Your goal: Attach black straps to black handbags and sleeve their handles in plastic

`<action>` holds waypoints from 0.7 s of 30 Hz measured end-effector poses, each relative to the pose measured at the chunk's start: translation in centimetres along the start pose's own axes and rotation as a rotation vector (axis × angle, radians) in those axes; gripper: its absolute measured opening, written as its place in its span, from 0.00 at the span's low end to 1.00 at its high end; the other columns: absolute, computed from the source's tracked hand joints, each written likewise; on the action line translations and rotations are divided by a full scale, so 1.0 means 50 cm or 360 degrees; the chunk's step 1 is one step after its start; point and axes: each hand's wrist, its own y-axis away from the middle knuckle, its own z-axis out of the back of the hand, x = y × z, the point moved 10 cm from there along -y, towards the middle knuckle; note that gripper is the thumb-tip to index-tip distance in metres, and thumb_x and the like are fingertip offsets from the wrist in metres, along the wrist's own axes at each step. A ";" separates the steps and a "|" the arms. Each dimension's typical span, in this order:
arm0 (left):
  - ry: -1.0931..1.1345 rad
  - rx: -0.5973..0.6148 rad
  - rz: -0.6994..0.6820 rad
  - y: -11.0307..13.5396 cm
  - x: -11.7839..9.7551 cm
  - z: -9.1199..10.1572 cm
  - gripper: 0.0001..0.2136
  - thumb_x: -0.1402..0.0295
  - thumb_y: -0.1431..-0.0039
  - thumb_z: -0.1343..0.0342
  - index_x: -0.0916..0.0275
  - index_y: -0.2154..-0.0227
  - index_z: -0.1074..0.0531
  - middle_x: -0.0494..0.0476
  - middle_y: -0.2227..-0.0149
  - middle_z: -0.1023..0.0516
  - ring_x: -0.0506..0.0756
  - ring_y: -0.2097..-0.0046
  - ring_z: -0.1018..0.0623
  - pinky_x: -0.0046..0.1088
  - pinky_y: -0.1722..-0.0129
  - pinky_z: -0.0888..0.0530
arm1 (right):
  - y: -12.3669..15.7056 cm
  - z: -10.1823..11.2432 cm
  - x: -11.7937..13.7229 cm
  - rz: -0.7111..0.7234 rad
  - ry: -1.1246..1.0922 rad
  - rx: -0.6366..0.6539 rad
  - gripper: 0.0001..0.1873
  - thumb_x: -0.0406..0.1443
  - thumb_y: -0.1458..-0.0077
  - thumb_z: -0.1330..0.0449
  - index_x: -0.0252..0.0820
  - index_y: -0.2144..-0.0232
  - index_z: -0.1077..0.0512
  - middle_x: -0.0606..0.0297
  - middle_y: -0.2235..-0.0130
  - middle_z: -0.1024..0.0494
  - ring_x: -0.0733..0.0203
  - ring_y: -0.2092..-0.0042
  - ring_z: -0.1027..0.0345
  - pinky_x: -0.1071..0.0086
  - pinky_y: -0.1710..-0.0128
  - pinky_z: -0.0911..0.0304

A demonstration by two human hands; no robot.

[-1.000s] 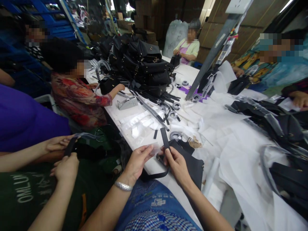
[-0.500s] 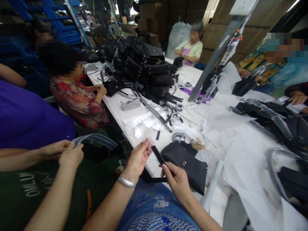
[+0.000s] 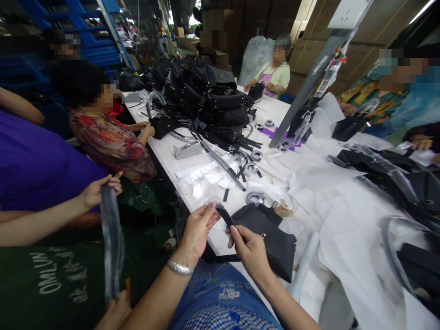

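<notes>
My left hand (image 3: 197, 229) pinches a small clear plastic sleeve (image 3: 213, 202) at the end of a black strap (image 3: 225, 215). My right hand (image 3: 249, 247) grips that strap a little lower, fingers closed round it. The strap loops down below the table edge. Just right of my hands a small black handbag (image 3: 271, 233) with a gold clasp lies flat on the white table (image 3: 172, 156).
A person at my left holds a plastic-wrapped strap (image 3: 110, 238) upright. A pile of black bags (image 3: 209, 98) stands at the table's far end. A tape dispenser (image 3: 187, 150), tape rolls (image 3: 255, 197), clear sleeves (image 3: 202, 181) and white paper sheets (image 3: 343, 215) cover the table. Several people sit around it.
My hands have drawn closer together, the strap end now meeting the clear sleeve in my left fingers. The neighbour's wrapped strap has swung from level to hanging upright.
</notes>
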 end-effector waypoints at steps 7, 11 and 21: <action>-0.0081 -0.0027 -0.0160 -0.003 -0.054 0.003 0.14 0.61 0.51 0.31 0.68 0.67 0.22 0.61 0.63 0.18 0.56 0.59 0.19 0.35 0.50 0.25 | -0.002 0.024 0.024 0.0100 0.0060 -0.0093 0.22 0.44 0.36 0.48 0.40 0.77 0.27 0.67 0.79 0.27 0.65 0.78 0.37 0.72 0.73 0.44; -0.0120 -0.0086 -0.0187 -0.003 -0.062 0.008 0.16 0.60 0.53 0.31 0.68 0.67 0.22 0.62 0.63 0.18 0.57 0.59 0.19 0.35 0.51 0.25 | 0.009 0.020 0.043 0.0181 0.0045 -0.0083 0.22 0.43 0.36 0.48 0.40 0.78 0.28 0.67 0.79 0.28 0.64 0.76 0.36 0.72 0.72 0.43; -0.0086 -0.0109 -0.0131 -0.008 -0.047 0.009 0.16 0.61 0.55 0.29 0.68 0.68 0.22 0.62 0.64 0.18 0.55 0.60 0.19 0.35 0.51 0.26 | 0.025 0.009 0.048 0.0208 0.0003 -0.0047 0.20 0.42 0.36 0.47 0.41 0.76 0.27 0.67 0.78 0.27 0.64 0.76 0.34 0.72 0.71 0.41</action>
